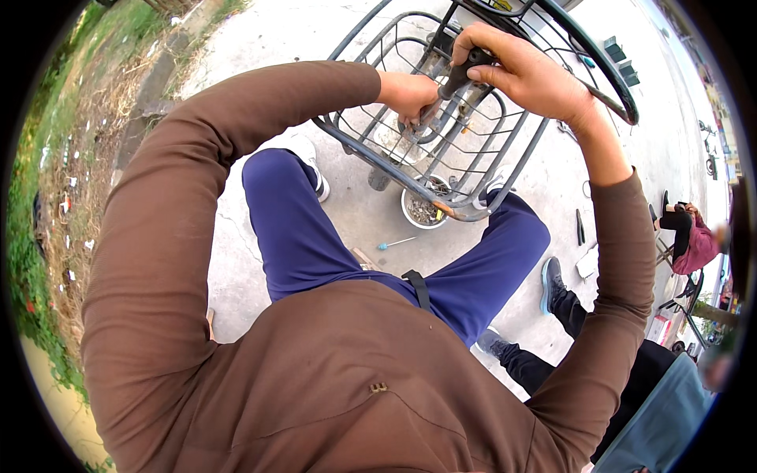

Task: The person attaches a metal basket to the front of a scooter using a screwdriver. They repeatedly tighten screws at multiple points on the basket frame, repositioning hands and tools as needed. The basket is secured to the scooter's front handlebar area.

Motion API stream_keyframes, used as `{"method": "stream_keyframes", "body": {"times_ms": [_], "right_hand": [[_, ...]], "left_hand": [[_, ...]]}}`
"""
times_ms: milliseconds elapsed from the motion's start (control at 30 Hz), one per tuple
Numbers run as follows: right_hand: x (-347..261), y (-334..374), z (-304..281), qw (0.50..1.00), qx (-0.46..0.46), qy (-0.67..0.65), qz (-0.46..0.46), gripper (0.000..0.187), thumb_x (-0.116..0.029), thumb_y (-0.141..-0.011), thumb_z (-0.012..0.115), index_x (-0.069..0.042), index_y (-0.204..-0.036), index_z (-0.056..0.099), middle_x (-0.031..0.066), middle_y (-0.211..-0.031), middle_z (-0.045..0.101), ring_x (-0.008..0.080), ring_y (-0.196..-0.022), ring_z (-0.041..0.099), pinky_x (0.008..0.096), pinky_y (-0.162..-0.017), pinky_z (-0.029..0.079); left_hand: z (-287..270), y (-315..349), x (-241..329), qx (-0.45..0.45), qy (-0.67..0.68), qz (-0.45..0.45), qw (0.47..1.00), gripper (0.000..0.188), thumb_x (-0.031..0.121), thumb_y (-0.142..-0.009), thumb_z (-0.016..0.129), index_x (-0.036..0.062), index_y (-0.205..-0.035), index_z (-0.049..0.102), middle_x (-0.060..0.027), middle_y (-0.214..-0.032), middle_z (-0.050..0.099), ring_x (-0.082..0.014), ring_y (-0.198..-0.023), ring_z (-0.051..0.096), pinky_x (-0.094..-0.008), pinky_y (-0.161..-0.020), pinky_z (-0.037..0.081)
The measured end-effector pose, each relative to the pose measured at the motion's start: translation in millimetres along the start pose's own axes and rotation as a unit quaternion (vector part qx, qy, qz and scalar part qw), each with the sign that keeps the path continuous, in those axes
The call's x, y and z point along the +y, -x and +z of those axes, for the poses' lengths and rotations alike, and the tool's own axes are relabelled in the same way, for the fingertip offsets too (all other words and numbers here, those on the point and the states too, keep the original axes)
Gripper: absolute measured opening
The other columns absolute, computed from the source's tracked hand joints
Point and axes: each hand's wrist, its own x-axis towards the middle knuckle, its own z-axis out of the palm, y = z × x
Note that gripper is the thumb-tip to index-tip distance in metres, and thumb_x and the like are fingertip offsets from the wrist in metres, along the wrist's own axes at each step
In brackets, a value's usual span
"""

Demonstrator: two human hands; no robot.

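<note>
A black wire basket frame (pixel 505 146) with a thick tubular rim stands in front of me, between and beyond my knees. My right hand (pixel 524 75) is wrapped round the black handle (pixel 467 72) of a tool that points down into the basket; its kind cannot be made out. Lower and to the left, my left hand (pixel 410 96) is closed inside the basket, close to the tool's lower end. What its fingers grip is hidden. Worn metal parts (pixel 426 126) show through the wires beneath my hands.
A white bucket (pixel 426 206) of small metal parts stands below the basket. A blue-handled screwdriver (pixel 394 243) and dark pliers (pixel 580 227) lie on the concrete. One person (pixel 662 394) is close at my right; another (pixel 694 240) sits farther off. Grass (pixel 47 260) borders the left.
</note>
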Motion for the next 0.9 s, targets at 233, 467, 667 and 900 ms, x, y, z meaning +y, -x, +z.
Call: {"method": "stream_keyframes", "body": {"times_ms": [233,467,667,900], "right_hand": [[-24,-10,10,0.991,0.052,-0.061,0.111,0.012,-0.003,-0.085,0.059,0.001,-0.096,0.054,0.0086,-0.083,0.057,0.0166,-0.078,0.059,0.0295,-0.069,0.048],[-10,-7,17,0.975,0.112,0.189,0.044,0.019,-0.016,-0.086,0.062,0.001,-0.086,0.054,0.0143,-0.078,0.053,0.0305,-0.069,0.055,0.0384,-0.063,0.043],[-16,-5,10,0.986,0.058,0.156,-0.019,0.016,-0.013,-0.086,0.059,0.0,-0.094,0.056,0.0162,-0.088,0.055,0.0296,-0.073,0.058,0.0377,-0.069,0.047],[-21,-20,18,0.96,0.087,0.23,0.133,0.03,-0.034,-0.088,0.059,-0.004,-0.089,0.06,0.0125,-0.066,0.057,0.0268,-0.061,0.057,0.0338,-0.058,0.048]], "left_hand": [[0,6,-2,0.001,-0.015,-0.011,1.0,0.018,-0.011,-0.071,0.057,-0.0053,-0.088,0.063,-0.0149,-0.078,0.066,-0.0226,-0.07,0.068,-0.0304,-0.061,0.055],[-2,1,2,-0.011,-0.026,-0.002,1.0,0.02,-0.011,-0.071,0.057,-0.0041,-0.088,0.064,-0.014,-0.076,0.067,-0.0216,-0.071,0.068,-0.0305,-0.061,0.055],[2,-2,-9,-0.007,-0.006,0.011,1.0,0.017,-0.007,-0.072,0.058,-0.0011,-0.085,0.065,-0.0118,-0.073,0.067,-0.0202,-0.063,0.067,-0.0297,-0.056,0.052],[-6,7,5,0.004,-0.061,0.018,0.998,0.024,-0.003,-0.073,0.059,0.0007,-0.096,0.066,-0.0126,-0.08,0.065,-0.024,-0.076,0.066,-0.0336,-0.066,0.051]]}}
